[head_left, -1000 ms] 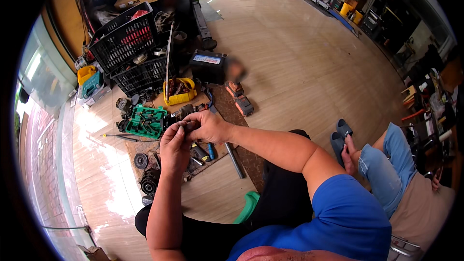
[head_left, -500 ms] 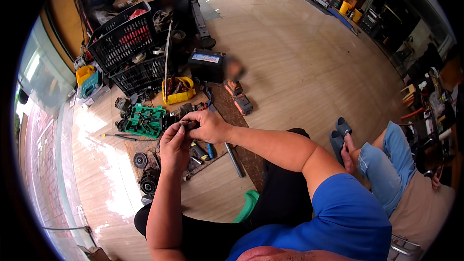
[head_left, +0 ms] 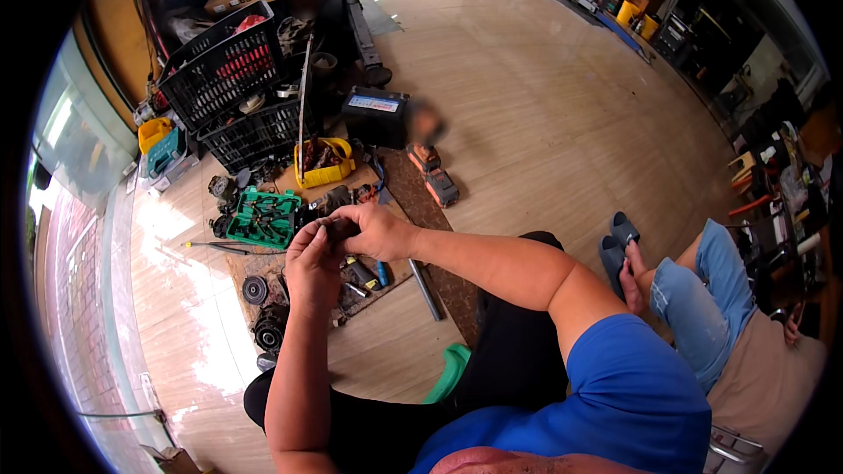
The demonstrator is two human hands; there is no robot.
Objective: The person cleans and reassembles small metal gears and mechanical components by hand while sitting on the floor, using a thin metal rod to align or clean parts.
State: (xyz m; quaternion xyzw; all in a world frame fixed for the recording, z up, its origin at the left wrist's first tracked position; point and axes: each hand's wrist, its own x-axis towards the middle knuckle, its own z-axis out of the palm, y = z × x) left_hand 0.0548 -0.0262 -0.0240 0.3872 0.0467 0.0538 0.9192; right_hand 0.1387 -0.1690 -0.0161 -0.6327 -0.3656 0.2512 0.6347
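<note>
A small dark part (head_left: 339, 229) is pinched between my left hand (head_left: 313, 259) and my right hand (head_left: 379, 233), both with curled fingers; the part's shape is too small to tell. Below and around them on a dirty board lie a yellow-and-black tool (head_left: 362, 274), a blue cylindrical tool (head_left: 382, 273), a long metal tube (head_left: 425, 290), a black pulley (head_left: 255, 290) and a larger dark round part (head_left: 270, 327). A green tool case (head_left: 260, 217) lies open just left of my fingers.
Stacked black crates (head_left: 219, 66), a yellow tray (head_left: 325, 177), a black battery (head_left: 375, 118) and an orange-black cordless tool (head_left: 436, 180) stand beyond. A seated person (head_left: 729, 325) in denim shorts is at my right. A green curved object (head_left: 443, 369) lies between my legs.
My fingertips have shifted slightly around the small dark part. Otherwise the arms and surroundings look the same.
</note>
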